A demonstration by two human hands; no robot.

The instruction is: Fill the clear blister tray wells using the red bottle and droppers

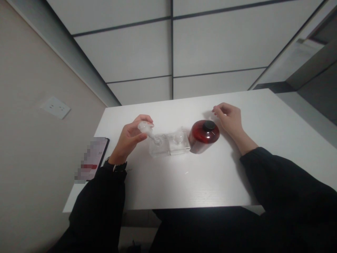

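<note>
Left hand (131, 137) pinching pump (144, 127), right hand (230, 118) curled near red bottle (199, 136), hold unclear, table's front edge (189, 206) distant

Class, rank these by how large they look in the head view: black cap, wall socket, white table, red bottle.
1. White table
2. Red bottle
3. Wall socket
4. Black cap

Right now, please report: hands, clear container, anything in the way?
Left hand around translucent pump head. Right hand curled, grip unclear. Clear container on white table. Black-capped red bottle between container and right hand.
</note>
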